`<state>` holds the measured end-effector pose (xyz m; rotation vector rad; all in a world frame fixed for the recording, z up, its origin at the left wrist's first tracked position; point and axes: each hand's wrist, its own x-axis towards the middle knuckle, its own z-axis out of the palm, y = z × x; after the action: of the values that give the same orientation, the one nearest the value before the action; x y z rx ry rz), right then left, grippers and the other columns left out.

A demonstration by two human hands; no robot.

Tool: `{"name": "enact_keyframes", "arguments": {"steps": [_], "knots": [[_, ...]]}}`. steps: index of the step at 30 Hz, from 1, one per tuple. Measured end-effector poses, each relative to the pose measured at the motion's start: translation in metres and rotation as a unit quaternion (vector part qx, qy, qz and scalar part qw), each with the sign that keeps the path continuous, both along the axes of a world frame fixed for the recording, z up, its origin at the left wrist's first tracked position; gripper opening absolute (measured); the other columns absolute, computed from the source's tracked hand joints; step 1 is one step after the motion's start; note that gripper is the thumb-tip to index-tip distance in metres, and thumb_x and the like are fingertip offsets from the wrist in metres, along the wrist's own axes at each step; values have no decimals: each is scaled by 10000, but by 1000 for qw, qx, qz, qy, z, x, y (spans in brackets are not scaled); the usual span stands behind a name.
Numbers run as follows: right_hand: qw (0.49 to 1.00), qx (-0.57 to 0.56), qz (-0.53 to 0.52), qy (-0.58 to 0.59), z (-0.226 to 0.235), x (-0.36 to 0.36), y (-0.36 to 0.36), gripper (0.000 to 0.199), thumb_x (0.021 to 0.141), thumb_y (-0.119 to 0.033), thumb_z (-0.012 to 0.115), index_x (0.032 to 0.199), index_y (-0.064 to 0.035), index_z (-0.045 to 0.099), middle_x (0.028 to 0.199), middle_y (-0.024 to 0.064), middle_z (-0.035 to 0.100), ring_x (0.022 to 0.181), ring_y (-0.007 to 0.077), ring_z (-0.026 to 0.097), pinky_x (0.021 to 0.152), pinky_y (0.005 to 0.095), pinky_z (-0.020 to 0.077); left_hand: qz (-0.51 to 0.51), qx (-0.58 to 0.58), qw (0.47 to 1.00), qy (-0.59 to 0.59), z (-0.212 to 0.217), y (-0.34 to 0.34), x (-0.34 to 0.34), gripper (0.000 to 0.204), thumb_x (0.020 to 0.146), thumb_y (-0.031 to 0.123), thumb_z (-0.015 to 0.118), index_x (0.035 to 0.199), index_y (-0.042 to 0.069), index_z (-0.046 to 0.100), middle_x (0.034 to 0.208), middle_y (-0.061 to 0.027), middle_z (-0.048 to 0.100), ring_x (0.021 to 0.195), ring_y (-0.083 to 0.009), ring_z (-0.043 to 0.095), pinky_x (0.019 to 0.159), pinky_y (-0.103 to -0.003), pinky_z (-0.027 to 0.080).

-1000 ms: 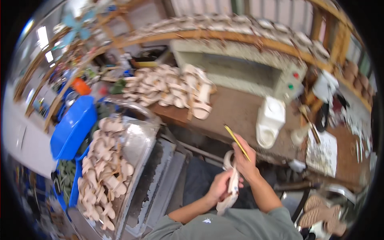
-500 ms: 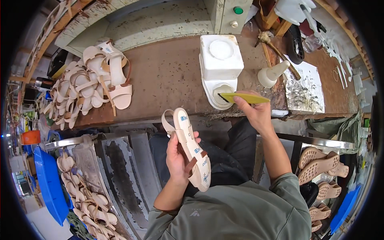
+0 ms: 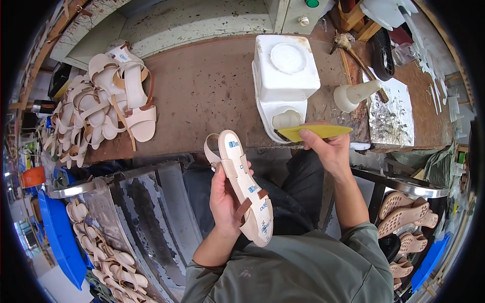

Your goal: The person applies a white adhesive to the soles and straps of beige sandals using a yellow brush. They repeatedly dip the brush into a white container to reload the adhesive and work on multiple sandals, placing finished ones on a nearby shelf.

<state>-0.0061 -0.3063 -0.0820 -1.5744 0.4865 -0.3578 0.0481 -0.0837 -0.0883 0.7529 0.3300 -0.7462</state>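
Holds a beige sandal (image 3: 248, 189) in the left hand (image 3: 221, 199), over the lap and just in front of the bench (image 3: 202, 96), insole facing up and heel end pointing away from the body. Curls the left hand partly closed around the sandal's edge, thumb along the side, most fingers hidden beneath. Pinches a flat yellow-green tool (image 3: 323, 132) between thumb and fingers of the right hand (image 3: 331, 153), nearly closed on it near the bench's front edge. Points the tool's tip toward the lower cup (image 3: 287, 119) of a white two-part container (image 3: 287, 68), right at the near rim. Cannot tell the tip's exact place, inside or merely against the rim. Looks pale inside the cup, too unclear to tell liquid from bare wall. Hides any contents of the squarish upper tank behind opaque white walls. Has, just to the right, a cream cone-shaped bottle (image 3: 353, 97), opaque too, and farther back a clear plastic cup (image 3: 404, 54), contents unclear. Carries a heap of sandals (image 3: 98, 108) on the bench's left end, and more footwear (image 3: 118, 262) piled loosely in a metal-rimmed tray (image 3: 76, 190) at lower left, beside a blue tub (image 3: 60, 237) too turned away to see into. Includes, at right, a metal-railed stand (image 3: 409, 187) bearing beige soles (image 3: 402, 217), perforated faces showing.
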Motion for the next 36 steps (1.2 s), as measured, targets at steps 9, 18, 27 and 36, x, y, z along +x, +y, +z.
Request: {"name": "enact_keyframes", "arguments": {"steps": [9,18,27,36], "knots": [[987,89,-4,-131,49,-18,48,137,795,-50,663,843,76,634,729,97,637,554,121,571,497,248,458,-53,-37,992,-108,42,-1,-20,434,961,389,351,1244,74,449,1127,-86,539,993,-173,552,699,-374,564],[944,-147,72,-287,72,-19,79,124,743,-25,680,840,44,646,741,133,658,611,191,619,547,275,486,-65,-63,996,21,88,16,-41,480,958,452,293,1106,44,498,939,-77,578,728,-176,618,632,-353,557],[922,-160,127,-328,82,-54,93,143,722,-22,685,839,48,642,746,146,663,586,200,618,510,277,471,-10,-87,996,-28,104,25,-62,506,963,421,318,1121,-22,505,916,-110,585,667,-175,600,569,-312,515],[953,-68,93,-281,101,-63,94,98,751,-28,657,819,40,639,694,122,650,571,222,600,551,319,474,-26,-79,994,-74,107,35,-78,470,956,416,313,1160,25,477,959,-102,549,774,-187,589,636,-348,535]]}}
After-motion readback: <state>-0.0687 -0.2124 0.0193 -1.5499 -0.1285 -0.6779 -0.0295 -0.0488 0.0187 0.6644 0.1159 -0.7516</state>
